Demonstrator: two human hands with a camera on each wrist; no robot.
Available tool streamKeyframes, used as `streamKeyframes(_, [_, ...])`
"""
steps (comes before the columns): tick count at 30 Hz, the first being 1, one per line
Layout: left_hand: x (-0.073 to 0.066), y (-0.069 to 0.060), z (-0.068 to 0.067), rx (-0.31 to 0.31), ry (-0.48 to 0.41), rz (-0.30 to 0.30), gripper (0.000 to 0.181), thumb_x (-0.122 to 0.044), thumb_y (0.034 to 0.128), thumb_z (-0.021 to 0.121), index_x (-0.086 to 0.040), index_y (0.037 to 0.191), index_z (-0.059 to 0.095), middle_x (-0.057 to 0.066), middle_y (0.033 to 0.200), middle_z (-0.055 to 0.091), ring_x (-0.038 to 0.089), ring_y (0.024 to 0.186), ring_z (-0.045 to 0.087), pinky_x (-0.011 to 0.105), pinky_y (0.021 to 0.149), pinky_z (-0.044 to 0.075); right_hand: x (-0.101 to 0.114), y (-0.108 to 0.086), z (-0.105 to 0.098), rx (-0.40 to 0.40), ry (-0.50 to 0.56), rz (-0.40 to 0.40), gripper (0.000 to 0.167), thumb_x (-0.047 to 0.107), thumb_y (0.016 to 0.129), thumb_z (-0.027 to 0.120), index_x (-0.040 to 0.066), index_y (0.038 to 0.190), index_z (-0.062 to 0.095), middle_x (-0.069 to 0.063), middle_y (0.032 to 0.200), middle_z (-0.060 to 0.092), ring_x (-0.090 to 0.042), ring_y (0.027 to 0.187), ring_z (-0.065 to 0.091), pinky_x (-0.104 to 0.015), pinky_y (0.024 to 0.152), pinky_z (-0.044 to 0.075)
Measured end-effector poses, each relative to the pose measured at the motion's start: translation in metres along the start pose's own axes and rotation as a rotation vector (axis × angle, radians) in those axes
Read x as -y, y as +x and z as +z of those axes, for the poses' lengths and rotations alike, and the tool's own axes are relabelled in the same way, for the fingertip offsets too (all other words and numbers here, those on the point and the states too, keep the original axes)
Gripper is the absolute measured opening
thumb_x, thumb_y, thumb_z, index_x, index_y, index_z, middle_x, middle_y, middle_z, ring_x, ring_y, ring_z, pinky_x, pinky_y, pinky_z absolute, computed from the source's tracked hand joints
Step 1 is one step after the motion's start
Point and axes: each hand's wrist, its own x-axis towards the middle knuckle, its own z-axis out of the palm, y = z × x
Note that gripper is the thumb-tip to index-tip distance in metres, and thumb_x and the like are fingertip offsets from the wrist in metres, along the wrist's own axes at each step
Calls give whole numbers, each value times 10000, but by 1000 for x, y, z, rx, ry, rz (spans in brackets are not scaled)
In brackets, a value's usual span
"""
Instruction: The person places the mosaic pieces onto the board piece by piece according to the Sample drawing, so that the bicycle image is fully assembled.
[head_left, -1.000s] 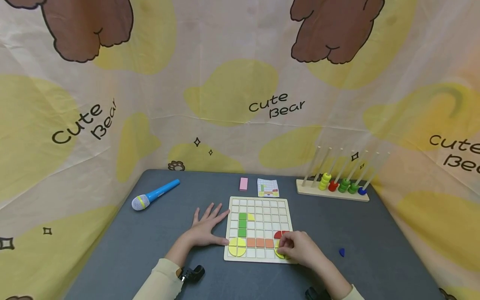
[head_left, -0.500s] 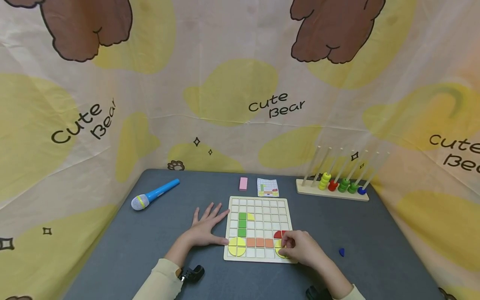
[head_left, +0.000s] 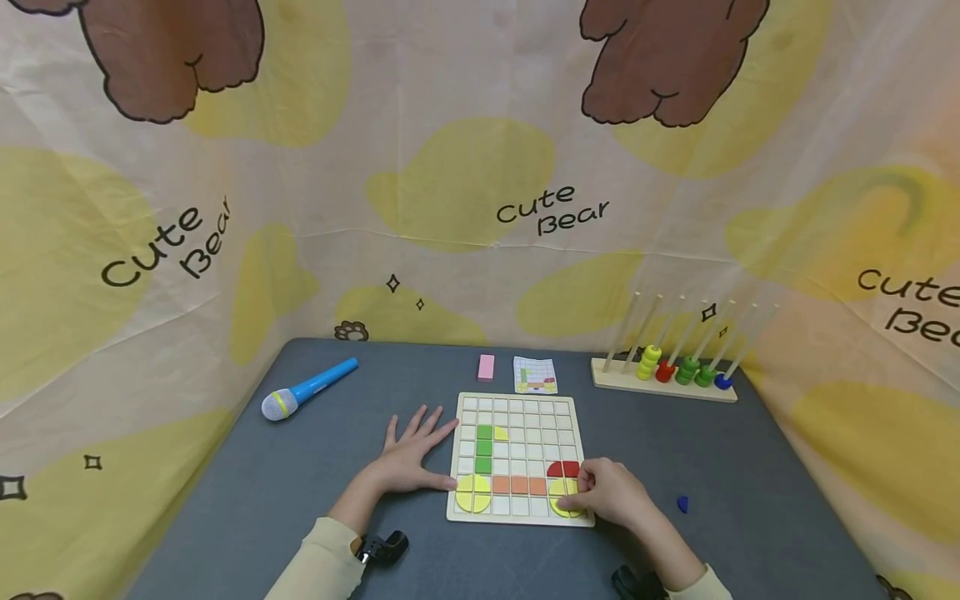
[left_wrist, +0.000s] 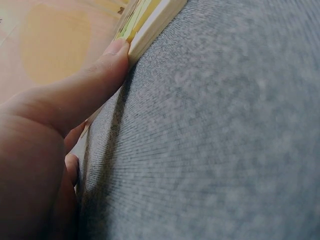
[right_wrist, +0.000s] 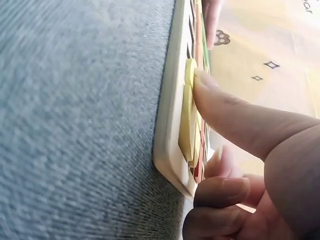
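A pale square grid board lies flat on the table. My left hand rests beside it with fingers spread, the thumb touching its left edge. At the lower right corner my right hand has its thumb on a yellow circle made of quarter pieces. The other right fingers are loosely bent by the board's right edge. Above that circle are red pieces. Orange squares link it to another yellow circle. Green squares and a small yellow piece sit higher up.
A small blue piece lies to the right. Behind the board are a pink block and a pattern card. A blue toy microphone lies back left; a peg stand with coloured beads stands back right.
My right hand has shifted slightly right, and its index finger has drawn back, uncovering more of the yellow circle and red pieces. The left hand has stayed in place.
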Motion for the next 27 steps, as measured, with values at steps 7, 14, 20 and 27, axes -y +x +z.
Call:
streamKeyframes(7, [0, -1, -1, 0, -6, 5, 1084, -796, 722, 695, -355, 1608, 251, 17, 1710, 106, 348, 1575, -44, 699, 1142, -156, -3, 1, -2, -34, 30, -2, 413, 360, 699, 924, 143, 668, 574, 20, 579, 464, -149, 547, 447, -268, 498, 287])
streamKeyframes(14, [0, -1, -1, 4, -10, 9, 1081, -793, 726, 695, -353, 1608, 252, 18, 1710, 107, 346, 1575, -46, 699, 1140, -162, -13, -1, -17, -78, 72, 2, 267, 301, 781, 876, 153, 756, 655, -3, 647, 516, -160, 621, 475, -258, 538, 325])
streamKeyframes(20, [0, -1, -1, 5, -7, 5, 1075, -789, 729, 696, -362, 1608, 248, 13, 1710, 102, 342, 1576, -49, 696, 1140, -165, -34, -6, -39, -104, 53, 2, 217, 270, 811, 854, 126, 864, 700, -4, 720, 574, -161, 682, 505, -283, 594, 388])
streamKeyframes(27, [0, -2, -1, 7, -8, 12, 1073, -787, 734, 693, -364, 1609, 239, 11, 1710, 100, 340, 1576, -53, 698, 1139, -164, -56, -15, -65, -91, 42, 36, 256, 291, 837, 833, 95, 940, 706, -2, 787, 632, -161, 719, 546, -298, 623, 452])
